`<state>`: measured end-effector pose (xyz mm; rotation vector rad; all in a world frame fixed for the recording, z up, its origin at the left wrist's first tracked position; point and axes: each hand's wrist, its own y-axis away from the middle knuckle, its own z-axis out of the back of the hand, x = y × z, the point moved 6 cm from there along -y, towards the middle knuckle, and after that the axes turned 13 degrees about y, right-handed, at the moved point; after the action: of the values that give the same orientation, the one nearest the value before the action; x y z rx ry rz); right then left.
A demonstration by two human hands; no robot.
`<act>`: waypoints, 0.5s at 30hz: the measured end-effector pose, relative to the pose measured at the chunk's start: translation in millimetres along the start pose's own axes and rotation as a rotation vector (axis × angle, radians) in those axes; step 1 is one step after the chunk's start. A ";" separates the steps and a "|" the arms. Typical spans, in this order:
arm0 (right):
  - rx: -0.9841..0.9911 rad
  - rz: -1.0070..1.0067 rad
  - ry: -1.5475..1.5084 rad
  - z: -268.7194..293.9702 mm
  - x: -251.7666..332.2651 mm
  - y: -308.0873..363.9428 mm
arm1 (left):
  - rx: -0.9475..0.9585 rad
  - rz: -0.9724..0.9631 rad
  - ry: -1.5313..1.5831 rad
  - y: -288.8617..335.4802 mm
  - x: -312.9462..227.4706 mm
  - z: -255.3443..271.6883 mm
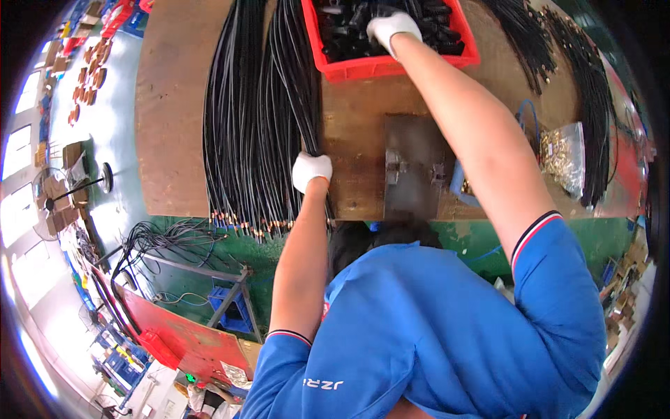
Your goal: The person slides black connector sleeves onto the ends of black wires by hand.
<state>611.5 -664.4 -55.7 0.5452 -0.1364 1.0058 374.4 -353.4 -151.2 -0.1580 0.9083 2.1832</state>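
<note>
Long black cables (262,119) with small metal ends lie in a thick bundle across the brown tabletop, their near ends hanging over its front edge. At the bundle's right side my left hand (311,171), in a white glove, is closed round some of the cables; how many is hidden. Farther off, a red plastic bin (401,68) holds a heap of black parts (349,31), too small to name surely. My white-gloved right hand (395,29) reaches into that heap with its fingers bent down among the parts. What its fingertips grip is hidden.
A dark metal plate with small fixtures (412,167) sits at the table's front. Right of it are a clear bag of brass-coloured pieces (564,157) and a blue container (460,183). More black cables (593,126) lie at right. A fan (59,199) stands at left.
</note>
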 end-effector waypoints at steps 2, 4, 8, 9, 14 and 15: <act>-0.011 0.219 -0.407 2.5 17.7 31.2 | 0.202 -0.075 0.249 -34.5 44.3 -2.6; 0.057 0.238 -0.629 15.6 -6.7 94.0 | 0.583 0.004 0.638 -16.9 25.1 9.1; 0.411 0.230 -0.633 -42.1 -67.6 215.2 | 0.950 0.322 1.108 -1.4 30.5 6.2; 0.440 0.279 -0.523 -65.3 -85.0 240.4 | 0.971 0.331 1.100 -1.0 31.6 2.4; 0.716 0.076 -0.528 -141.6 -130.0 355.7 | 1.098 0.192 0.910 7.3 40.0 -8.6; 0.717 0.102 -0.500 -145.3 -128.7 367.2 | 1.111 0.200 0.907 9.2 41.2 -11.6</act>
<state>217.1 -538.7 -89.7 1.4565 -0.2498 0.9886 337.0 -340.5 -169.9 -0.5253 2.5652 1.3927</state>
